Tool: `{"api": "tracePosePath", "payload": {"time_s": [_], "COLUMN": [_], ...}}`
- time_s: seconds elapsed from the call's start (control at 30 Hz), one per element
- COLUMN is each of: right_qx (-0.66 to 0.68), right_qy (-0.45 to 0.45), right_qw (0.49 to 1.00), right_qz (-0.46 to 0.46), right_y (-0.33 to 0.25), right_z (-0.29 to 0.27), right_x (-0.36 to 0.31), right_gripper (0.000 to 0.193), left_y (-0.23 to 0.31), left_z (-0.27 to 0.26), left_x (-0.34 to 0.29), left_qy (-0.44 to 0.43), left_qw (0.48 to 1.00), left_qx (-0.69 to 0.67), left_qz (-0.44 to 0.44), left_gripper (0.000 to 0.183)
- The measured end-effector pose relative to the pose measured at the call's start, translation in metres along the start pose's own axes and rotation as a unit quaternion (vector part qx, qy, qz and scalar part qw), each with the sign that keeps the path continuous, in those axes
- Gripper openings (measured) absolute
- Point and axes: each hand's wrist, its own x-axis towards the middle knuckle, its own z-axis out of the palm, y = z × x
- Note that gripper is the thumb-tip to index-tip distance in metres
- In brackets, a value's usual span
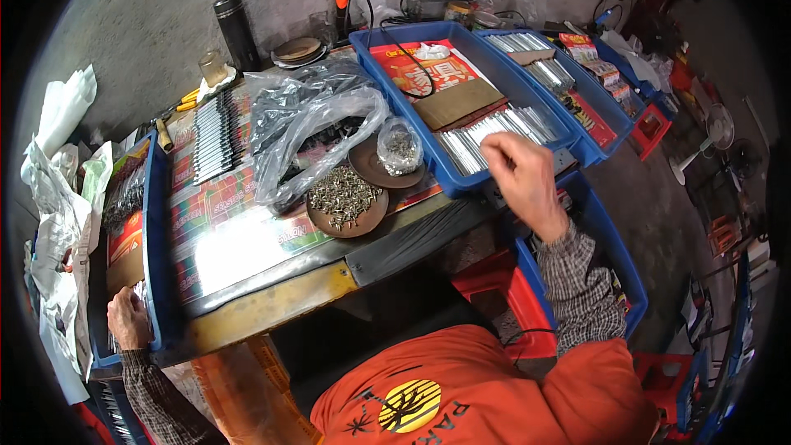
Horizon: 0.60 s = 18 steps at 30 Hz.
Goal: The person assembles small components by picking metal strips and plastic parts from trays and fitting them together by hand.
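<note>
- In the head view, the work in hand looks like handling metal parts from two trays at once: the right hand (527,177) is over the near end of the right-side blue tray (515,86), and the left hand (129,319) reaches down into the left-side blue tray (152,231).
- Right fingers: curled inward, tips close together above the silver rods (465,152) — whether they pinch one, I cannot tell.
- Left fingers: bent down among slim silver pieces (142,292) at the near end of their tray; the tips are hidden, so I cannot tell whether they grasp anything.
- From this pose, the next move would seem to call for a fine fingertip grip on each side, separating one part from its neighbours without disturbing the row (the two hands are well apart, so the eyes can hardly guide both closely).
- The silver rods lie side by side at the near end of the right-side tray, slim, straight and shiny, with a brown cardboard piece (457,103) just beyond them; they look smooth and likely to roll or slip.
- Between the hands, on the table, a brown dish (372,216) holds a heap of small metal fasteners (342,194) — beside it sits a clear plastic bag (276,132), and farther left a neat row of dark-ended silver parts (214,138).
</note>
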Motion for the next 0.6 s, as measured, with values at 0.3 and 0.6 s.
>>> {"api": "tracePosePath", "payload": {"time_s": [0.3, 0.6], "right_qx": [-0.203, -0.196], "right_qy": [-0.110, -0.202], "right_qw": [0.972, 0.958], "right_qz": [0.036, 0.052], "right_y": [0.106, 0.109], "right_z": [0.003, 0.011], "right_x": [0.033, 0.041], "right_gripper": [0.018, 0.026], "left_y": [0.020, 0.041], "left_z": [-0.024, -0.036], "left_x": [0.001, -0.018], "left_qy": [0.060, 0.225], "left_qw": [0.989, 0.959], "left_qx": [-0.129, -0.174], "left_qz": [-0.047, -0.005], "left_gripper": [0.015, 0.027]}}
